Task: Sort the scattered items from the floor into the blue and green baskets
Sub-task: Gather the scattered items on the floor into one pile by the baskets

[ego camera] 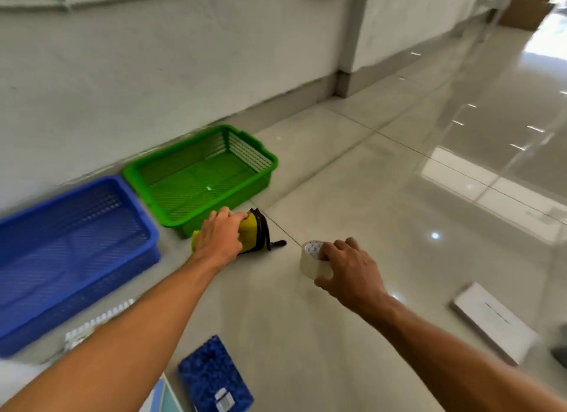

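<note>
Green plastic, slatted on its walls and base, makes up the green basket (264, 158) that sits on the pale glossy tiled floor (383, 203) against the base of a white wall (153, 59); nothing lies inside it. Just left of the green basket, nearly touching its corner, stands the blue basket (144, 224), also with nothing visible in it. Directly in front of the green basket's near edge lies a yellow pouch (253, 227) with black trim and a short black strap, and the left hand (219, 237) is closed over its top, fingers curled around the far side. To the right of the green basket and nearer the camera, the right hand (349, 267) grips a roll of clear tape (313, 258), thumb on the near side and fingers over the core (whether the roll is resting on the floor or just off it cannot be told). Farther right of the green basket, well apart from the hands, a flat white box (494, 322) lies on the floor. Nearer the camera than the green basket, between the two forearms, lies a dark blue patterned packet (211, 378) bearing a small white label, and a silvery blister strip (92, 325) shows beside the blue basket's front edge, partly hidden by the left forearm.
</note>
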`<state>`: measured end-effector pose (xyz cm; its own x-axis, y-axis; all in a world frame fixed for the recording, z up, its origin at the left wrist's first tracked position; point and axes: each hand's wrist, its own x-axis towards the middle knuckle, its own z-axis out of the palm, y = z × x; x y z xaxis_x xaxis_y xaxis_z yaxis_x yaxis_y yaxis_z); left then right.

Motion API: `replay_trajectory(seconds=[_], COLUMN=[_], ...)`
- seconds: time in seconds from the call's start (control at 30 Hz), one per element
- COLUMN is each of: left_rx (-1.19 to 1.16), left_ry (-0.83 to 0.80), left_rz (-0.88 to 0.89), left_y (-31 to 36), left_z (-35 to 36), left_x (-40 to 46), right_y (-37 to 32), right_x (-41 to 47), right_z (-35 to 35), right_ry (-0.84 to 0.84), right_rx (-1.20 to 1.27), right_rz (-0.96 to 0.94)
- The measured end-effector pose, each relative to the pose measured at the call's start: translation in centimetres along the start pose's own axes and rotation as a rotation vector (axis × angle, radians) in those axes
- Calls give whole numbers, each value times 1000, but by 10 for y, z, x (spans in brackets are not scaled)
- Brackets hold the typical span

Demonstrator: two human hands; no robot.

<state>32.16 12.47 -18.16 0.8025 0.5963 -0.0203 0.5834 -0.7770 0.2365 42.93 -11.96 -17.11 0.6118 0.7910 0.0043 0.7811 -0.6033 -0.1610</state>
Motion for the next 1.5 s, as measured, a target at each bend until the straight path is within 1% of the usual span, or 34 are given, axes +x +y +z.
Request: replay_trajectory(seconds=[0.07,0.13,0.2,0.3,0.4,0.47,0.5,0.57,0.63,0.7,0.77,0.83,0.9,1.03,1.13,1.2,1.3,1.4,1.47,1.5], left_rx=[-103,-170,-236,-292,-218,-69,43,228,353,532,609,575,508,436,384,421,465,363,357,358], left_ry=[-18,-51,-63,-123,-147,-157,-180,-212,-207,-204,-197,-251,-289,-322,-326,-342,-390,-507,-558,-554], left_rz=[-33,-38,-64,-92,-72,-58,-16,136,302,452,522,579,642,865,1011,1088,1122,1028,978,968], left_y=[-15,-25,-30,-27,-12,4,16,41,66,103,141,198,252,336,384,408,432,444,441,438], left_z=[0,7,17,29,34,29,22,2,-23,-41,-44,-28,2,69,102,120,136,143,146,147], left_x=[6,7,6,3,3,5,8,16,26,29,27,16,-1,-49,-78,-88,-88,-73,-61,-56], right_y=[-22,-37,-42,-36,-20,-9,-1,13,32,60,89,124,161,214,241,248,247,242,235,231], right_x=[12,15,15,12,5,-5,-12,-28,-41,-58,-71,-98,-131,-203,-254,-285,-320,-335,-336,-335], right_z=[16,33,47,59,62,54,48,34,21,8,-1,-9,-15,-23,-28,-28,-22,-13,-7,-3], right_ry=[1,-5,20,75,29,-32,-40,-19,-4,-19,-29,-39,-36,-64,-167,-270,-365,-383,-390,-382], right_rx=[12,-42,-81,-24,62,155,184,217,200,194,177,147,125,57,101,129,196,277,257,229], right_rz=[-58,-119,-156,-172,-229,-246,-235,-208,-173,-96,-7,102,214,384,472,488,541,583,551,527])
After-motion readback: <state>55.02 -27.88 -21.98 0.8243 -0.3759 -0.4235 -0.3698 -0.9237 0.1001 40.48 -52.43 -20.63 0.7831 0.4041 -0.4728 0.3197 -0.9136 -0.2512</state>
